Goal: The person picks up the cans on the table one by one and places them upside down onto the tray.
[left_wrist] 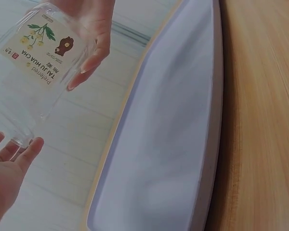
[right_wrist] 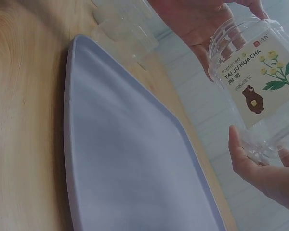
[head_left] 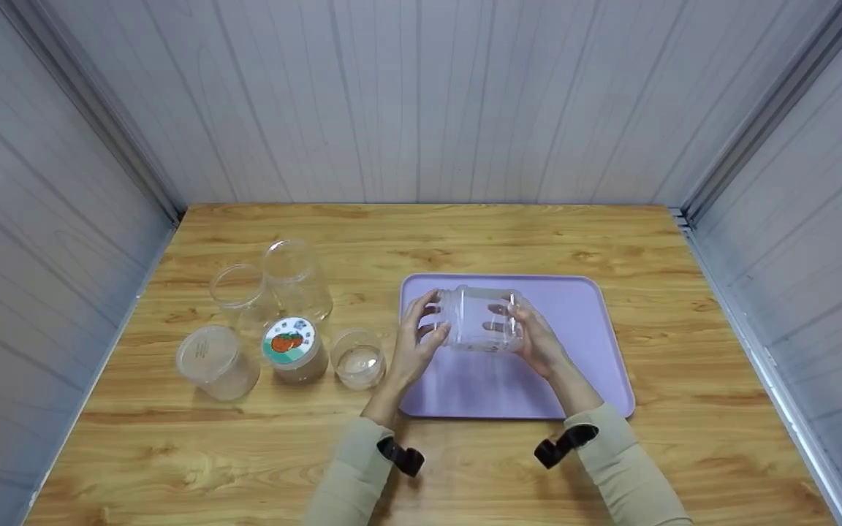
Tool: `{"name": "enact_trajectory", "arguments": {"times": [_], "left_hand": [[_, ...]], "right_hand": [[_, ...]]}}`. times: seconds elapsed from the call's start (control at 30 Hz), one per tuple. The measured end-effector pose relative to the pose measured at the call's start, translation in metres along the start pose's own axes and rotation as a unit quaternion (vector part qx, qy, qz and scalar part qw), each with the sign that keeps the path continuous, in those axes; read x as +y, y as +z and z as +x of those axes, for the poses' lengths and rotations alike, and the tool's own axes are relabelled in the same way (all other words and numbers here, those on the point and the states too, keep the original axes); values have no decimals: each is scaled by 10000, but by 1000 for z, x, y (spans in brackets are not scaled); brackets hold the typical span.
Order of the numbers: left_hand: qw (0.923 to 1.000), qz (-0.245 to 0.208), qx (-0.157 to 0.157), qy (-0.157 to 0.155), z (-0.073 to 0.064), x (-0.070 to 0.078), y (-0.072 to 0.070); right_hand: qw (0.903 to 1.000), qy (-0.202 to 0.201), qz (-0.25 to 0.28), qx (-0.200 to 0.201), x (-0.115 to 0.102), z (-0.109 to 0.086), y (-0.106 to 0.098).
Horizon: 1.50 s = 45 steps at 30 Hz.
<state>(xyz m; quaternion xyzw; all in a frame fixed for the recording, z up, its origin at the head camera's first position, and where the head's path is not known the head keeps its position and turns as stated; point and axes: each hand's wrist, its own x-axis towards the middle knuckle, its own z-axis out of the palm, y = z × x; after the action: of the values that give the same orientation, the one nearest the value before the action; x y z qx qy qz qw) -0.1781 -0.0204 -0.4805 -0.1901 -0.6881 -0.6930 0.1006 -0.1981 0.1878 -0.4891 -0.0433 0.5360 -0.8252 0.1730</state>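
Note:
A clear plastic jar [head_left: 473, 321] is held on its side above a lilac tray [head_left: 588, 380]. My left hand [head_left: 415, 349] grips the jar's ridged mouth end, which points left. Around the base end, my right hand [head_left: 540, 345] has its fingers and thumb. The mouth looks uncapped. A cream label [right_wrist: 257, 79] on the jar, with yellow flowers and a brown bear, reads "TAI JU HUA CHA" in both wrist views. Through the clear wall, fingers of both hands show.
Left of the tray stand two tall clear jars [head_left: 302, 288], a small clear cup [head_left: 359, 363], a tub with a carrot-picture lid [head_left: 289, 340] and a frosted lidded tub [head_left: 218, 365]. Panelled walls [head_left: 421, 102] border the wooden table [head_left: 421, 237] on three sides.

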Motion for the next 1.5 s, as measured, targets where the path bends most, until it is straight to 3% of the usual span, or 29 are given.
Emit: {"name": "enact_trajectory", "arguments": {"times": [0.47,0.7,1.0,1.07,1.3,1.5], "left_hand": [[9995,106,-299,54,2,3,-7],[9981,471,-356,191,0,6,-11],[9942,991,-395,148,-1,11,-20],[9934,1074,-376,164,0,10,-22],[9866,1591,-374,-40,1,-21,-33],[9790,1977,-383,-316,-1,-23,-41]], "right_hand": [[9967,-126,-443,662,-9,-2,3],[9958,-185,-473,764,-13,-4,0],[9927,-190,-866,812,-22,-8,-5],[9906,-202,-1031,881,-24,-10,-5],[9784,-188,-1789,1016,-34,-13,-8],[9597,-166,-2589,1083,-41,-13,-12]]}}
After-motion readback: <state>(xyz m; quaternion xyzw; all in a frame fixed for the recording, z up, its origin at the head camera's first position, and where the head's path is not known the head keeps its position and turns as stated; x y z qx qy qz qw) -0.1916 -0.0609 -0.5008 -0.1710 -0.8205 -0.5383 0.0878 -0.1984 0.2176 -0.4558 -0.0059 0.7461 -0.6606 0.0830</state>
